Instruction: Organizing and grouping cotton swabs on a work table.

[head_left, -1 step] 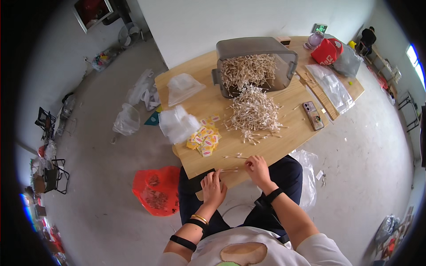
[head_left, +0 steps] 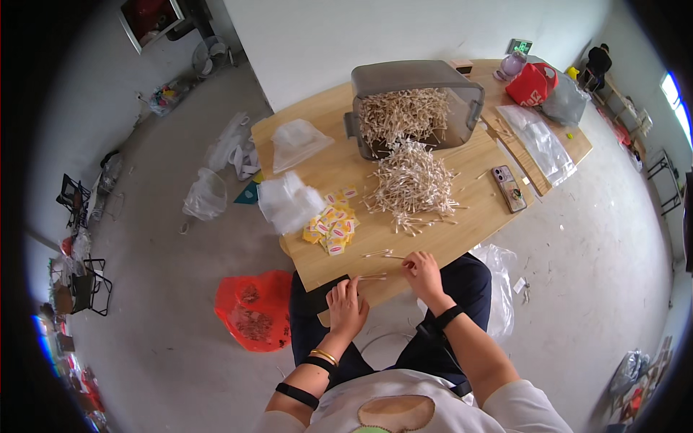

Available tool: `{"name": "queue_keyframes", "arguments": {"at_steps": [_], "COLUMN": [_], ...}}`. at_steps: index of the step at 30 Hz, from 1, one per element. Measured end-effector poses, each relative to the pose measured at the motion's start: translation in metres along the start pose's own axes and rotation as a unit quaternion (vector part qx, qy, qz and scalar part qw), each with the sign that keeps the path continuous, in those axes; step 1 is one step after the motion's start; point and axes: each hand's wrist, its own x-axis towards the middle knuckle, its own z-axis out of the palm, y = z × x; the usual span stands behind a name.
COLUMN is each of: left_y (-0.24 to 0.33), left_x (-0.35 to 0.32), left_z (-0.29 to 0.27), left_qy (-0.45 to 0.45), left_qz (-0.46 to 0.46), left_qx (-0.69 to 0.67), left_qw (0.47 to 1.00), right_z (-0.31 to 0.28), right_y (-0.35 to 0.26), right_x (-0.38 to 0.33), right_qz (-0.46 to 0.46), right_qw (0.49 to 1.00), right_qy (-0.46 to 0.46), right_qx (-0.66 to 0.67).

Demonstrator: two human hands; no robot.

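At the near edge of the wooden table (head_left: 469, 229), my left hand (head_left: 348, 306) is closed, with a couple of cotton swabs (head_left: 373, 277) jutting right from its fingertips. To its right, my right hand (head_left: 422, 274) pinches the end of another cotton swab (head_left: 393, 256). More loose swabs (head_left: 375, 252) lie just left of that one. A large heap of cotton swabs (head_left: 415, 180) spills toward me from a grey translucent plastic bin (head_left: 408, 73) tipped on its side. Left of the heap lie small yellow-and-white printed cards (head_left: 333, 229).
Clear plastic bags (head_left: 287, 202) lie beside the cards. A phone (head_left: 510, 189) rests near the table's right edge, with a red bag (head_left: 533, 85) farther back. On the floor at left is an open red plastic bag (head_left: 254, 312). Another person (head_left: 598, 65) sits far right.
My right hand has shifted very slightly to the right and away from me. My left hand and everything on the table look the same.
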Motion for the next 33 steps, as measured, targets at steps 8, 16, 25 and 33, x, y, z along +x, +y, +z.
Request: {"name": "queue_keyframes", "arguments": {"at_steps": [8, 16, 25, 33], "left_y": [-0.002, -0.011, 0.008, 0.011], "left_x": [0.028, 0.032, 0.047, 0.076], "left_z": [0.007, 0.026, 0.013, 0.025], "left_qy": [0.032, 0.032, 0.030, -0.041], "left_qz": [-0.008, -0.021, -0.037, 0.065], "left_qx": [-0.040, -0.015, -0.081, -0.007], "left_qw": [0.999, 0.999, 0.996, 0.997], "right_z": [0.003, 0.038, 0.005, 0.004], "right_y": [0.011, -0.019, 0.020, 0.012], "right_x": [0.015, 0.014, 0.031, 0.047], "right_qz": [0.006, -0.050, 0.061, -0.015], "right_qw": [1.000, 0.997, 0.997, 0.999], "right_qy": [0.020, -0.035, 0.032, 0.049], "right_qx": [-0.007, -0.036, 0.031, -0.016]}}
